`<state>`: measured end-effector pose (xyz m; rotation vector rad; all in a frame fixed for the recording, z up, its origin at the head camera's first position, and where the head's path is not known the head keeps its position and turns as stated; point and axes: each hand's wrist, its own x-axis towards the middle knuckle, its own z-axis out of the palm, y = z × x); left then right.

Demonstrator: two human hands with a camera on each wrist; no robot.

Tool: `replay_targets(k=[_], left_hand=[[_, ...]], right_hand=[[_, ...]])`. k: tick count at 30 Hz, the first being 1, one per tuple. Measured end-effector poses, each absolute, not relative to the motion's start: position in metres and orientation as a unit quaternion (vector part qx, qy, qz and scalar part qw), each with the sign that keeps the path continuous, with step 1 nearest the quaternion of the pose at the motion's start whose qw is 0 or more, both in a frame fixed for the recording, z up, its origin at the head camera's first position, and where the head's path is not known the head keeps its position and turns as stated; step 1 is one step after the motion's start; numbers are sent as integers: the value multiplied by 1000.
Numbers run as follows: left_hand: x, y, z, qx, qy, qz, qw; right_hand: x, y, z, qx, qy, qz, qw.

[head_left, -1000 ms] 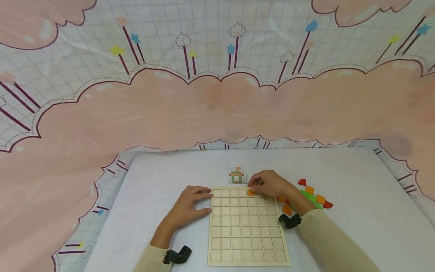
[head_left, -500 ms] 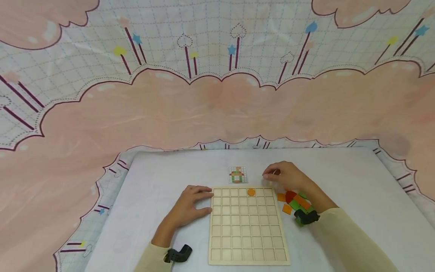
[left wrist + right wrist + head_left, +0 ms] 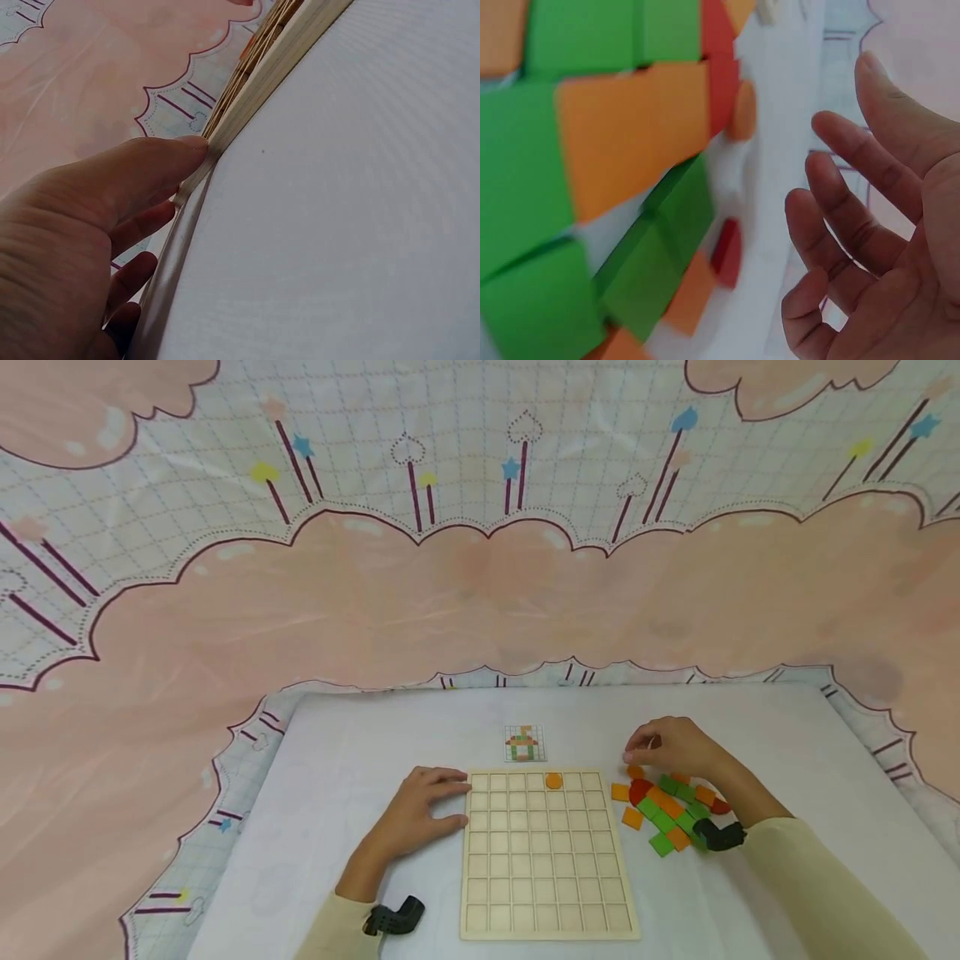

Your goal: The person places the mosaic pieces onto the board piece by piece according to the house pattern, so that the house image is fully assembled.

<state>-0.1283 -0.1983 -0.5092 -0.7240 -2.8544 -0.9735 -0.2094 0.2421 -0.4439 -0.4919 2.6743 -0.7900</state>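
Note:
My left hand rests at the left edge of a wooden grid board, fingertips and thumb touching its side. The left wrist view shows the thumb against the board's rim. An orange round piece sits in a top-row cell. Beyond the board's right side, my right hand hovers near the far end of a pile of flat green, orange and red pieces. Its fingers are loosely bent with nothing between them in the right wrist view. Another orange round piece lies just below its fingertips.
A small printed card with a coloured grid picture lies behind the board. Two orange squares lie between board and pile. The white table ends at a patterned cloth backdrop.
My right hand has let go of the orange round piece in the board's top row and moved right to the pile. My left hand has stayed at the board's edge.

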Motion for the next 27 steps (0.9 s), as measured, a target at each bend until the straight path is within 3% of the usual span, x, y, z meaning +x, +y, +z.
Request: replay_targets(k=[11,27], left_hand=[[-130,-197,-508,-230,-921,-314,14],[-130,-197,-508,-233,-923,-305,19]], right_hand=[[-210,257,-459,-156,931,-270,192],[-212,255,-467,-158,924,-293,187]])
